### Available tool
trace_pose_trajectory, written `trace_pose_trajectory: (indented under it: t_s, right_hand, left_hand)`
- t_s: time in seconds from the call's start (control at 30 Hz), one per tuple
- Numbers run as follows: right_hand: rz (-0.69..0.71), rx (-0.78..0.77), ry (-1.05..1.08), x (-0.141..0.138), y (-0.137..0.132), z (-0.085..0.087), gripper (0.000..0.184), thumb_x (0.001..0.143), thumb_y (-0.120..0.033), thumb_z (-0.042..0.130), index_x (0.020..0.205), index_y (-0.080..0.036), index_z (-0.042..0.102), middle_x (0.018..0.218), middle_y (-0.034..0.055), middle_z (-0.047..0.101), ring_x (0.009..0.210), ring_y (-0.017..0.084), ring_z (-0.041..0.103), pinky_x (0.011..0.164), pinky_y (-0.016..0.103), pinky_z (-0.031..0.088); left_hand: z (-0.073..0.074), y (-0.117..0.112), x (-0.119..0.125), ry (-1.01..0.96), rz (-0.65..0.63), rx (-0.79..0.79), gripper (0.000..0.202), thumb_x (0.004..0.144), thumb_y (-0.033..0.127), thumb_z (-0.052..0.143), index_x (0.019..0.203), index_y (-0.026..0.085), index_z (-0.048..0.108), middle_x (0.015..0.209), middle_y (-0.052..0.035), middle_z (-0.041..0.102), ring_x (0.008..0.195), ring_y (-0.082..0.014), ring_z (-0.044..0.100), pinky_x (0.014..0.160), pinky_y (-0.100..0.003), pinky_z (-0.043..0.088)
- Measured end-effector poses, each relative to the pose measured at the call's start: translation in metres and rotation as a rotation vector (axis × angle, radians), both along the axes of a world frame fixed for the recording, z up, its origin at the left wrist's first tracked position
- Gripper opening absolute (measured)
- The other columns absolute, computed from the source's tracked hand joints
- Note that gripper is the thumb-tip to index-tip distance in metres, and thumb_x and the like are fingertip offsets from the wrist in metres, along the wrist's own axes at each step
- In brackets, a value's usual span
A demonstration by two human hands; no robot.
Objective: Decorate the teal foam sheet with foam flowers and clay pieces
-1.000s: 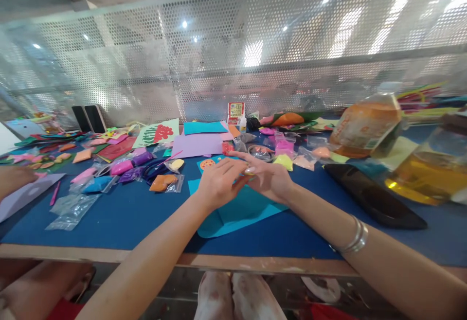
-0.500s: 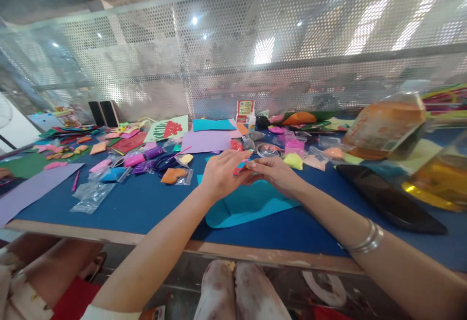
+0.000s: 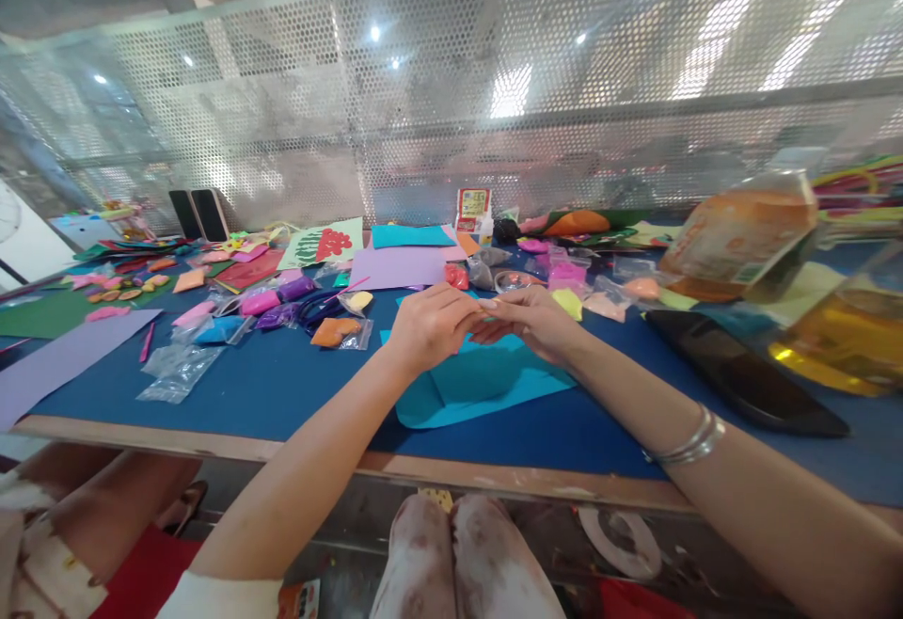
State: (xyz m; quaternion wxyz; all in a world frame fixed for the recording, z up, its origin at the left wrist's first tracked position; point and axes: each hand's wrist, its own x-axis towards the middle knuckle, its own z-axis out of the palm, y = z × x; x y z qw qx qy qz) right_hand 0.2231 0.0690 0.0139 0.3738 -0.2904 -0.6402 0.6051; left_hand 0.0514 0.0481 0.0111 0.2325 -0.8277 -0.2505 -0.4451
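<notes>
My left hand [image 3: 435,327] and my right hand [image 3: 540,320] meet fingertip to fingertip over a teal sheet of paper [image 3: 494,379]. Both are closed, thumbs and fingers pinched together. Whatever lies between them is hidden by the fingers. The teal sheet, partly creased, rests near the front edge of the blue table [image 3: 282,393]. Just beyond my hands are a small lump of red clay [image 3: 456,276] and a roll of clear tape [image 3: 517,281]. Beside my right hand lies a yellow clay packet [image 3: 567,304].
Left are bags of orange clay [image 3: 336,331] and blue clay [image 3: 220,329], and a lilac sheet [image 3: 77,365]. A dark curved object [image 3: 740,370] and a bottle of orange drink [image 3: 740,233] stand right. A perforated metal screen [image 3: 423,111] rises behind. Another person's legs [image 3: 105,497] show at left.
My fingers have drawn closer together, and the red and blue bit seen between them is now hidden. Both hands remain above the teal sheet. The view has shifted slightly.
</notes>
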Motion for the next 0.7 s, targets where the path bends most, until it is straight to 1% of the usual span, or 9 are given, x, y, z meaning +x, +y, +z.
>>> trace_pose_trajectory:
  t_s: [0.1, 0.17, 0.3, 0.37, 0.4, 0.47, 0.57, 0.63, 0.7]
  right_hand:
    - [-0.067, -0.001, 0.014, 0.001, 0.001, 0.002, 0.031, 0.060, -0.043, 0.073, 0.067, -0.012, 0.070, 0.063, 0.0084, 0.069, 0.056, 0.019, 0.066, 0.055, 0.029, 0.052]
    - [-0.151, 0.001, 0.055, 0.004, 0.005, 0.002, 0.029, 0.058, -0.040, 0.074, 0.065, -0.012, 0.068, 0.063, 0.0073, 0.069, 0.054, 0.017, 0.065, 0.053, 0.027, 0.052]
    - [-0.466, 0.014, 0.142, 0.011, 0.018, 0.000, 0.016, 0.065, -0.028, 0.068, 0.062, -0.013, 0.063, 0.058, 0.0041, 0.067, 0.051, 0.012, 0.063, 0.050, 0.021, 0.051]
    - [-0.559, 0.035, 0.131, 0.012, 0.025, -0.003, 0.009, 0.070, -0.021, 0.062, 0.067, -0.013, 0.063, 0.063, 0.0045, 0.068, 0.055, 0.011, 0.063, 0.052, 0.020, 0.051]
    - [-0.576, 0.045, 0.125, 0.012, 0.027, -0.005, 0.006, 0.071, -0.018, 0.060, 0.072, -0.014, 0.064, 0.066, 0.0047, 0.068, 0.057, 0.011, 0.064, 0.054, 0.020, 0.052]
    - [-0.575, 0.054, 0.117, 0.011, 0.030, -0.008, 0.012, 0.071, -0.012, 0.057, 0.080, -0.014, 0.063, 0.071, 0.0037, 0.068, 0.060, 0.011, 0.064, 0.055, 0.021, 0.052]
    - [-0.562, 0.045, 0.089, 0.009, 0.031, -0.009, 0.017, 0.065, -0.004, 0.052, 0.076, -0.014, 0.062, 0.061, 0.0000, 0.063, 0.050, 0.009, 0.059, 0.049, 0.020, 0.051]
    - [-0.568, 0.037, 0.081, 0.010, 0.031, -0.008, 0.019, 0.062, -0.003, 0.048, 0.071, -0.014, 0.061, 0.054, -0.0021, 0.058, 0.043, 0.008, 0.053, 0.043, 0.021, 0.048]
    - [-0.568, 0.030, 0.066, 0.011, 0.029, -0.006, 0.019, 0.060, -0.004, 0.047, 0.070, -0.014, 0.060, 0.054, -0.0023, 0.056, 0.042, 0.008, 0.050, 0.039, 0.021, 0.047]
  left_hand:
    - [0.003, 0.000, -0.004, 0.029, 0.030, 0.014, 0.015, 0.085, 0.023, 0.051, 0.077, 0.014, 0.061, 0.071, -0.0034, 0.066, 0.069, -0.0129, 0.057, 0.065, -0.024, 0.046]
    - [0.004, 0.001, -0.009, -0.020, 0.060, -0.004, 0.018, 0.087, 0.024, 0.048, 0.076, 0.014, 0.060, 0.071, -0.0040, 0.065, 0.069, -0.0126, 0.056, 0.065, -0.023, 0.045]
    - [0.001, 0.010, -0.023, -0.226, 0.164, -0.090, 0.023, 0.088, 0.027, 0.045, 0.082, 0.014, 0.062, 0.069, -0.0042, 0.064, 0.066, -0.0118, 0.056, 0.063, -0.023, 0.045]
    - [-0.003, 0.016, -0.026, -0.217, 0.208, -0.142, 0.024, 0.088, 0.027, 0.044, 0.088, 0.014, 0.064, 0.071, -0.0048, 0.064, 0.068, -0.0130, 0.057, 0.064, -0.024, 0.045]
    - [-0.005, 0.019, -0.027, -0.178, 0.223, -0.167, 0.024, 0.089, 0.026, 0.044, 0.091, 0.013, 0.064, 0.074, -0.0057, 0.065, 0.070, -0.0141, 0.057, 0.066, -0.025, 0.046]
    - [-0.009, 0.023, -0.024, -0.093, 0.251, -0.212, 0.026, 0.088, 0.022, 0.042, 0.100, 0.011, 0.063, 0.081, -0.0082, 0.065, 0.077, -0.0166, 0.057, 0.070, -0.028, 0.047]
    - [-0.013, 0.026, -0.020, -0.032, 0.278, -0.293, 0.031, 0.087, 0.013, 0.039, 0.110, 0.009, 0.059, 0.089, -0.0112, 0.065, 0.083, -0.0182, 0.058, 0.074, -0.029, 0.047]
    - [-0.013, 0.026, -0.020, -0.037, 0.267, -0.382, 0.030, 0.086, 0.014, 0.043, 0.112, 0.011, 0.058, 0.090, -0.0097, 0.067, 0.081, -0.0169, 0.060, 0.073, -0.027, 0.047]
    - [-0.013, 0.026, -0.023, -0.046, 0.237, -0.472, 0.026, 0.083, 0.021, 0.052, 0.107, 0.015, 0.061, 0.084, -0.0053, 0.068, 0.073, -0.0145, 0.061, 0.068, -0.025, 0.047]
